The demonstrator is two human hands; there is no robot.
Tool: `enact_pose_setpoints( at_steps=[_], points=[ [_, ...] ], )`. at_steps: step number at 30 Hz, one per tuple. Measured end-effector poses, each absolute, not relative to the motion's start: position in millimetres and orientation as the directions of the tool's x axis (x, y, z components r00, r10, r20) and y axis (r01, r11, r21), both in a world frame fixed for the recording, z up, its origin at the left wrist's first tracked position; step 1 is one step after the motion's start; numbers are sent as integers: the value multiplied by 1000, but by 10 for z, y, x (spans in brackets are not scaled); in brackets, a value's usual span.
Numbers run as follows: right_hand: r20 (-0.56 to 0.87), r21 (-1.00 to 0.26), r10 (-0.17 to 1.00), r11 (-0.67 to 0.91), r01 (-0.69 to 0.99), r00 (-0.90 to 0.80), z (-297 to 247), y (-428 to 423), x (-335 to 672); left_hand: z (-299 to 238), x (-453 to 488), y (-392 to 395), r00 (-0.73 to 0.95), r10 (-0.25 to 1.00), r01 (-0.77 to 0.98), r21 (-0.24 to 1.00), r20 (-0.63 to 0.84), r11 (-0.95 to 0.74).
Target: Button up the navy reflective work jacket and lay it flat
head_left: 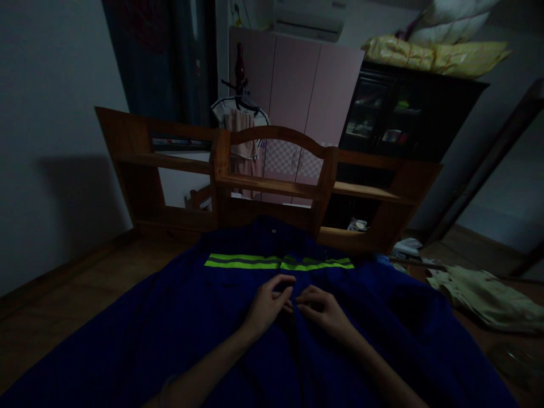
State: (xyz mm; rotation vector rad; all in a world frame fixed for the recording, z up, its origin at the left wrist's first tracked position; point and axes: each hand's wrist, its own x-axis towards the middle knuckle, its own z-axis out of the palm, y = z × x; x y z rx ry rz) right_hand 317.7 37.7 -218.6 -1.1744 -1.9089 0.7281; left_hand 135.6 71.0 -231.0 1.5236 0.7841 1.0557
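The blue jacket lies spread flat over the wooden platform, running off the bottom of my view. Bare boards lie open to my left, and a khaki garment crowds the right edge. The wooden shelf unit walls off the far side. A yellow-green stripe crosses the chest. Just below it my left hand and right hand meet, fingers pinched on the jacket's front seam. The pale collar tag is too small to read.

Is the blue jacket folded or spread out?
Spread out. The blue jacket lies flat and wide, its yellow stripe straight across; the left hand and right hand rest on its middle.
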Motion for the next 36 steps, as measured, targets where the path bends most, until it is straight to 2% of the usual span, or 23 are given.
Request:
enact_pose_setpoints(
  at_steps=[4,8,11,15,23,30,32,36],
  points=[
    [168,-930,959,230,285,-227,-2238,425,3273,-2292,1285,800,411,889,-48,978,204,-202],
    [95,-973,974,135,189,-207,-2207,440,3321,-2243,1100,897,482,867,164,960,123,-227],
    [79,-978,971,119,171,-227,-2204,430,3325,-2237,983,907,609,793,324,910,7,-257],
    [56,-977,975,98,191,-215,-2209,414,3300,-2262,968,855,691,722,364,848,32,-386],
    [2,-973,974,54,224,-227,-2235,411,3260,-2218,994,771,681,732,471,749,27,-466],
    [51,-965,977,101,241,-208,-2212,429,3287,-2027,1211,756,580,773,537,594,256,-599],
    [101,-946,974,157,285,-204,-2190,402,3278,-2072,1291,718,529,796,539,608,294,-583],
    [309,-821,912,399,408,-268,-2152,320,3227,-2278,1370,607,445,849,505,703,285,-500]
  ],
)
